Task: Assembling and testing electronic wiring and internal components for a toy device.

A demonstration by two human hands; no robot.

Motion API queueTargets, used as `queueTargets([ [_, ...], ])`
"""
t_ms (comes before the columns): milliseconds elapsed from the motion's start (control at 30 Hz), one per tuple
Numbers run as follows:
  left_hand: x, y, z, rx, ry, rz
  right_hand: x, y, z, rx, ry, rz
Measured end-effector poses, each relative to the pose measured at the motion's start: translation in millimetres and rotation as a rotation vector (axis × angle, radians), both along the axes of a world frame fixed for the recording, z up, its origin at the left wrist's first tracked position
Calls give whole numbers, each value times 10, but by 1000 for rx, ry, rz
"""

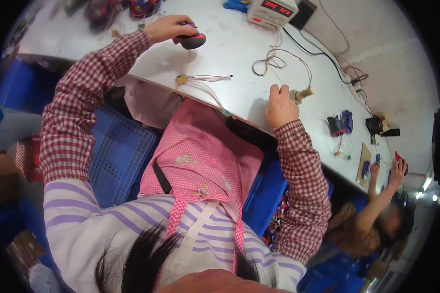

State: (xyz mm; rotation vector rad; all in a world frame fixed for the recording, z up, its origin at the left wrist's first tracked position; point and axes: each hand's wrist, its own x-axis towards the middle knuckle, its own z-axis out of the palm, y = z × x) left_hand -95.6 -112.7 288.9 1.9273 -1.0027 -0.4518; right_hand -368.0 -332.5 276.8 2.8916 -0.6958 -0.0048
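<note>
My left hand (170, 29) is closed round a rounded black casing (193, 42) with a red stripe, held over the white table. My right hand (281, 108) has its fingers curled near the table's front edge. Right beside those fingers is a small tan and metallic connector piece (302, 95), joined to a thin looped cable (270, 62). Whether the right hand grips anything is hidden. Between my hands lies a small tan part (182, 79) with several thin wires (210, 78); one bundle runs down to a little green board (226, 112) at the edge.
A white power supply (273, 12) with a red display stands at the back. Dark red and blue casings (102, 13) lie far left. Further right are a purple and black casing (336, 126) with wires and a co-worker's hand (399, 171). A blue crate (120, 154) sits below the table.
</note>
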Motion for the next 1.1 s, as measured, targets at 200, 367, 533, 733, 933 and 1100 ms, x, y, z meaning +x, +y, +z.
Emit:
queueTargets([
  [200, 312, -206, -79, 234, -131, 63, 255, 150, -107, 65, 70, -90],
  [367, 414, -426, -129, 357, -503, -12, 243, 122, -166, 235, -90, -66],
  [533, 431, -501, 143, 375, -164, -345, -42, -92, -349, 321, -398, 230],
  [733, 125, -688, 480, 936, -823, -594, -436, -396, -144, 491, -577, 224],
  [933, -221, -715, 465, 893, -1291, -733, -643, -927, -143, 537, -743, 77],
  [1100, -508, -695, 485, 672, -1331, -583, -475, -1075, -191, 518, -919, 16],
])
